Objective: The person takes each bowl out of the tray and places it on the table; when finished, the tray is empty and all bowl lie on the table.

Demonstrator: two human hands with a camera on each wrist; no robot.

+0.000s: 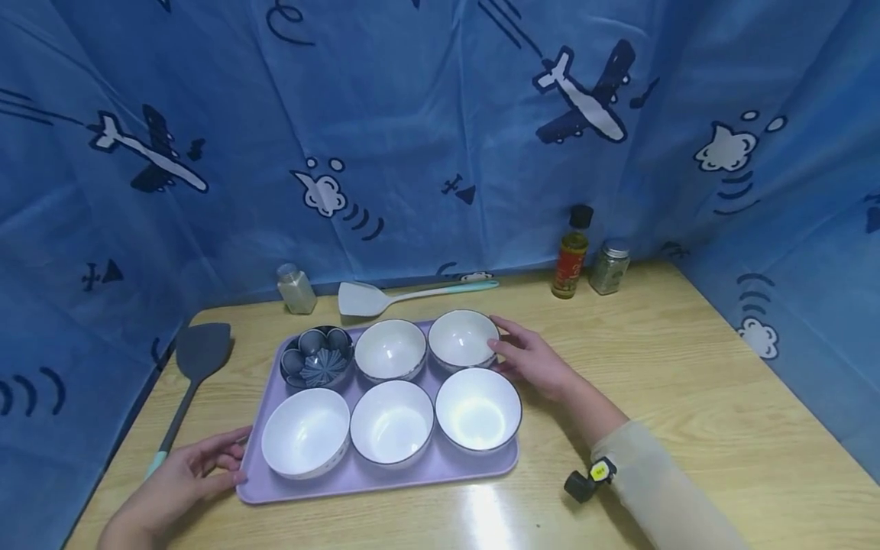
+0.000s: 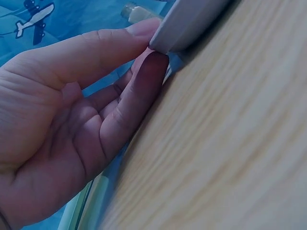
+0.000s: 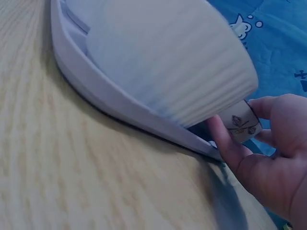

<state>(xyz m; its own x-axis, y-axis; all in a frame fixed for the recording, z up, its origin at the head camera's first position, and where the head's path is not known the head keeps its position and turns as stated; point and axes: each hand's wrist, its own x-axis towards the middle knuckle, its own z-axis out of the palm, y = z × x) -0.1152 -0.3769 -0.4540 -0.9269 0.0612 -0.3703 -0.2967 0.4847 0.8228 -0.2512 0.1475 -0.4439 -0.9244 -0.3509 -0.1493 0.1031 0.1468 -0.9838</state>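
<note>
A lilac tray (image 1: 474, 467) carries several bowls in two rows. My left hand (image 1: 180, 475) is at its front left corner; in the left wrist view that hand (image 2: 91, 105) pinches the tray edge (image 2: 184, 24) between thumb and fingers. My right hand (image 1: 532, 359) holds the back right white bowl (image 1: 462, 338) by its right side. In the right wrist view, fingers and thumb of the hand (image 3: 268, 143) lie around this leaf-patterned bowl (image 3: 243, 125), partly behind the ribbed front right bowl (image 3: 177, 62). Small dark bowls (image 1: 318, 359) sit nested at the tray's back left.
Left of the tray lies a grey spatula (image 1: 202, 351); a white spatula (image 1: 364, 299) lies behind it. A shaker (image 1: 296, 290) stands at the back. An oil bottle (image 1: 570, 256) and a jar (image 1: 609, 267) stand back right, before a blue curtain (image 1: 412, 153).
</note>
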